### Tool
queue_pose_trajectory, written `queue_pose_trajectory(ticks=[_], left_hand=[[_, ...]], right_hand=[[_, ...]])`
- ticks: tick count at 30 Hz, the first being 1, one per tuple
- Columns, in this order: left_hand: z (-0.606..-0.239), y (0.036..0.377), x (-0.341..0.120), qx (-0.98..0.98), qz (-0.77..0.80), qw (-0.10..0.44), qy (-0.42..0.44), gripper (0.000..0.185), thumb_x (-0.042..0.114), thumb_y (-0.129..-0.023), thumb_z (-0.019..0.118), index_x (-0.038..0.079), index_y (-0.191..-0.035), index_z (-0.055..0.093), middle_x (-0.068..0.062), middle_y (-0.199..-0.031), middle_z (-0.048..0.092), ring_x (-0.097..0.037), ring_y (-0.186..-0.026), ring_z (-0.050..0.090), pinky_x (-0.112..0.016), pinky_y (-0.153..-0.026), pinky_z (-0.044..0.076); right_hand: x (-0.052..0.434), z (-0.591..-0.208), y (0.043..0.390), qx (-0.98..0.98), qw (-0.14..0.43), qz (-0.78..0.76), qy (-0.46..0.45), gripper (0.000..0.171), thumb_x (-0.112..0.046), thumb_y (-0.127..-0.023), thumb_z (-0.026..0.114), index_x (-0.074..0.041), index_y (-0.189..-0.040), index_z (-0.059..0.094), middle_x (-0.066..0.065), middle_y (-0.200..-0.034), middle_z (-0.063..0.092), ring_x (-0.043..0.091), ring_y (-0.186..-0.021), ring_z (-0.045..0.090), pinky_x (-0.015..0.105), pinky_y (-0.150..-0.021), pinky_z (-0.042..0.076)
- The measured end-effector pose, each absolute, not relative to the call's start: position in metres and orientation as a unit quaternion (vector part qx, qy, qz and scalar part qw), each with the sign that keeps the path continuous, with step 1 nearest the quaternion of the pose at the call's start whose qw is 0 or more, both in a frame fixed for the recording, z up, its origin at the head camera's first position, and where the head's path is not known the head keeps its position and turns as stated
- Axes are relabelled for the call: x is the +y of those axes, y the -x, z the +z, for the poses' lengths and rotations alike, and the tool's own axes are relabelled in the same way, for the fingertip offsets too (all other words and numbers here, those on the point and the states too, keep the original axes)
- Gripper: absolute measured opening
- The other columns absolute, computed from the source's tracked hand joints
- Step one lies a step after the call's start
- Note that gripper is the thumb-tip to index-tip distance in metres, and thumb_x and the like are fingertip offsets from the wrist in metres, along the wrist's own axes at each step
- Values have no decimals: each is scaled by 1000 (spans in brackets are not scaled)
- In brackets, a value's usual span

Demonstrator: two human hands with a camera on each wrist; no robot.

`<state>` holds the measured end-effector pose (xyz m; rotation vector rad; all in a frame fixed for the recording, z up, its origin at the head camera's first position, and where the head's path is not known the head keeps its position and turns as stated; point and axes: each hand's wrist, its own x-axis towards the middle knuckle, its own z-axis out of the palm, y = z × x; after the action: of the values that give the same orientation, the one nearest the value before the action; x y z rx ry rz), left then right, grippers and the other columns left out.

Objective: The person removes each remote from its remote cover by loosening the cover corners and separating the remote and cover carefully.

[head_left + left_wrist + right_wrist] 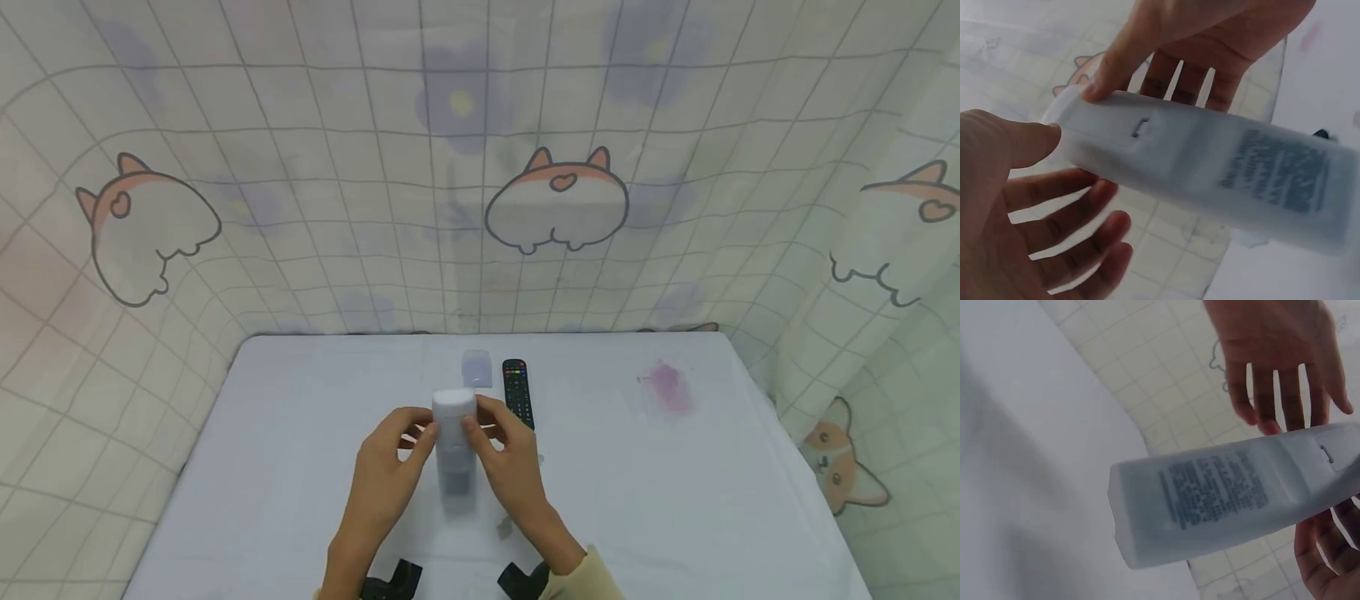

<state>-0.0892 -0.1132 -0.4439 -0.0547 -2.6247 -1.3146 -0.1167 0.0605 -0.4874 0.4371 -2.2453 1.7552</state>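
A white remote control [454,450] in a milky, see-through sleeve is held up over the table, its back with a battery-cover latch and printed label showing in both wrist views. My right hand [517,467] grips its upper end, the thumb on the near face and fingers behind. On the other side, my left hand [390,467] has its thumb and fingertips at the edge; its fingers look loose and spread in the left wrist view. Whether the left thumb presses on the remote is hard to tell.
A black remote control [517,387] lies on the white table [300,467] behind my right hand. Left of it is a small translucent piece [477,368]. A pink stain [670,387] marks the cloth to the right. Patterned curtains [337,208] surround the table.
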Motion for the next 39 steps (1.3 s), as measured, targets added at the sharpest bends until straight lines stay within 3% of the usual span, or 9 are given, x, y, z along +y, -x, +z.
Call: queue_pose_trajectory(ticks=[4, 11, 19, 22, 26, 39], left_hand=[[-455, 87, -104, -864, -492, 100, 31, 30, 32, -100, 71, 17, -126, 66, 4, -115, 71, -9, -99, 65, -34, -88, 59], [-473, 84, -88, -829, -557, 40, -1, 48, 39, -96, 75, 16, -135, 58, -5, -123, 69, -15, -103, 66, -30, -86, 58], [-485, 80, -77, -821, -570, 25, -11, 48, 40, -95, 77, 15, -132, 62, -5, -119, 74, -13, -96, 71, -23, -77, 58], [-488, 78, -76, -821, -571, 19, -16, 50, 42, -94, 77, 14, -132, 61, -6, -119, 75, -12, -96, 72, -22, -76, 58], [-491, 77, -74, -817, -576, 6, -17, 52, 43, -94, 76, 12, -133, 60, -9, -120, 75, -13, -94, 73, -23, -74, 60], [-505, 81, -71, -825, -566, -10, -5, 45, 40, -96, 76, 13, -129, 62, -8, -118, 75, -14, -94, 70, -20, -73, 57]], right_hand=[[65, -485, 111, -755, 105, 637, -114, 31, -19, -103, 67, -18, -134, 65, 5, -118, 74, 14, -103, 71, 26, -86, 60], [68, -487, 102, -735, 74, 672, -51, 29, -24, -103, 67, -14, -131, 67, 8, -119, 74, 16, -104, 74, 24, -82, 61], [71, -494, 97, -739, 60, 671, -29, 35, -24, -102, 69, -10, -134, 64, 10, -120, 73, 10, -95, 74, 30, -75, 63], [74, -496, 98, -744, 79, 662, -44, 39, -21, -101, 71, -11, -137, 62, 10, -123, 70, 9, -92, 73, 28, -74, 62], [79, -500, 102, -766, 127, 623, -96, 41, -16, -100, 72, -11, -139, 60, 9, -125, 67, 11, -99, 71, 24, -77, 61], [101, -515, 114, -834, 254, 438, -219, 39, -4, -91, 80, -9, -127, 69, 7, -125, 64, 20, -105, 68, 28, -80, 60]])
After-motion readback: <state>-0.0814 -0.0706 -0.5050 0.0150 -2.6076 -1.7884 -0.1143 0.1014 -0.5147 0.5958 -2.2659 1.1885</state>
